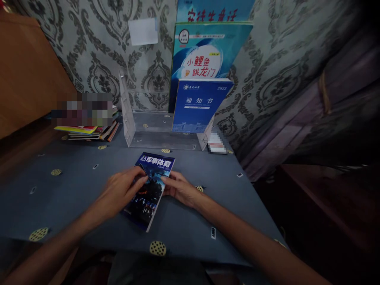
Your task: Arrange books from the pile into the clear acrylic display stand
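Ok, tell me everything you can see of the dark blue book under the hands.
The dark blue book is a thin glossy paperback, closed, lying flat and skewed on the grey-blue tablecloth. White Chinese title at top, dark night-scene cover. The left hand rests on its left side; the right hand touches its right edge.

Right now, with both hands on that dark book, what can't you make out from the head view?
- Dark book: the left hand covers its left edge and the right hand its right edge, so neither hand's grip shows fully.
- Book stack: its top is blurred out.
- Small item by the clear stand: blurred, unidentifiable.
- Top book: cut off by the upper edge.
- Right side of the picture: too dark to read.
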`<state>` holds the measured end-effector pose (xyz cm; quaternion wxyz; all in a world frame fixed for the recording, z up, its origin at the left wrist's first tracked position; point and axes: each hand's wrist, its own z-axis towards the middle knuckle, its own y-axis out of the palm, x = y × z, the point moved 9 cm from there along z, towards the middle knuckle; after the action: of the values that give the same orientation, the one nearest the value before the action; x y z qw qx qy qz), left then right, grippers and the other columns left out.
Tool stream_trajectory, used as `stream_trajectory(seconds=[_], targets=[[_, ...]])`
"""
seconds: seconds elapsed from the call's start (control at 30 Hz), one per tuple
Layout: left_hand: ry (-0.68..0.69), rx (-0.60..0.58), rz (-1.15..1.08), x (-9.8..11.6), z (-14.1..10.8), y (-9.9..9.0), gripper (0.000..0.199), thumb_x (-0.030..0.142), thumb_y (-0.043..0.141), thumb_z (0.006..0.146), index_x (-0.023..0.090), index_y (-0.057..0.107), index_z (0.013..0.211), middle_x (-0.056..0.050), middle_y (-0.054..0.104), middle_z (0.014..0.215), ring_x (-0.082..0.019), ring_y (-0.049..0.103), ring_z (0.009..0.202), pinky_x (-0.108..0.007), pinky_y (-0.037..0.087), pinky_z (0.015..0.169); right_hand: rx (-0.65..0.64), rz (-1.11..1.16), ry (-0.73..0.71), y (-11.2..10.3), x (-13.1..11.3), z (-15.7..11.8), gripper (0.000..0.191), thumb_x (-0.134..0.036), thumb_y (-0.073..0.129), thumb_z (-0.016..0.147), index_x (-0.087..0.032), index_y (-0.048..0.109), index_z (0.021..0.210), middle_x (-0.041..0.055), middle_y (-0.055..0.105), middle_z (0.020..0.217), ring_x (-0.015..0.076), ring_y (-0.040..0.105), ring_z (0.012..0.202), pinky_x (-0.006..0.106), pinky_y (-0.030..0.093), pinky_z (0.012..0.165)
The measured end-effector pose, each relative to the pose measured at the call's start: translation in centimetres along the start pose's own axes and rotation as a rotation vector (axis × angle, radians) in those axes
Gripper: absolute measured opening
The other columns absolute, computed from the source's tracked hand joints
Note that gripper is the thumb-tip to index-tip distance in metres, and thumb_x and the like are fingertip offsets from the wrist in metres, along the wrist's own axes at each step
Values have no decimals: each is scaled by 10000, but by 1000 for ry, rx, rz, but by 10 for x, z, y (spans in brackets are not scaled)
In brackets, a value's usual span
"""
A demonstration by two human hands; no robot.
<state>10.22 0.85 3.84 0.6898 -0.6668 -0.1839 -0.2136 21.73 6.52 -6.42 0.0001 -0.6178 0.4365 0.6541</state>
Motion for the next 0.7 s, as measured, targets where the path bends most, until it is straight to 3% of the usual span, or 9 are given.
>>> stream_trajectory(seconds=[0.1,0.2,0.27,0.37,0.47,0.6,0.7], targets=[[-75,227,46,-34,7,-11,470,542,429,926,202,551,1227,-125,634,1248,-313,593,1163,-441,493,921,1,13,-31,0,-1,1,471,-435,874,698,-180,654,1029,23,731,898,131,678,723,297,571,732],[-161,148,-165,-67,21,3,607,631,445,895,162,528,1272,-126,672,1187,-292,649,1074,-412,526,892,-3,36,-68,3,-5,-2,478,-391,886,689,-193,643,1050,24,729,978,140,691,801,300,579,760],[-147,72,-262,-75,32,11,607,654,395,912,151,582,1197,-99,710,1075,-268,667,1001,-378,529,882,-22,52,-49,7,-5,-3,472,-356,892,685,-185,641,1046,26,729,976,146,698,827,306,589,774],[-22,-7,-200,-71,49,8,603,636,333,945,158,639,1150,-95,722,1085,-270,648,1047,-370,494,948,-58,65,9,9,-3,-4,417,-371,872,710,-154,657,993,34,733,877,150,706,767,307,608,734],[61,-77,16,-69,61,2,567,594,324,970,201,645,1222,-94,712,1165,-285,630,1101,-382,463,990,15,68,20,-4,-6,0,343,-359,848,736,-134,676,929,27,726,798,130,700,690,269,614,683],[141,23,397,-57,63,-3,407,436,415,973,212,664,1204,-116,673,1134,-299,602,1066,-424,471,950,157,16,8,-30,-13,4,209,-212,791,793,-147,679,956,16,729,780,124,717,682,241,617,661],[290,42,387,-27,50,19,373,286,363,1000,178,651,1210,-126,647,1104,-270,585,1016,-418,489,905,193,-46,2,-41,-18,2,152,-155,730,838,-150,667,976,22,726,776,134,732,683,247,619,655]])
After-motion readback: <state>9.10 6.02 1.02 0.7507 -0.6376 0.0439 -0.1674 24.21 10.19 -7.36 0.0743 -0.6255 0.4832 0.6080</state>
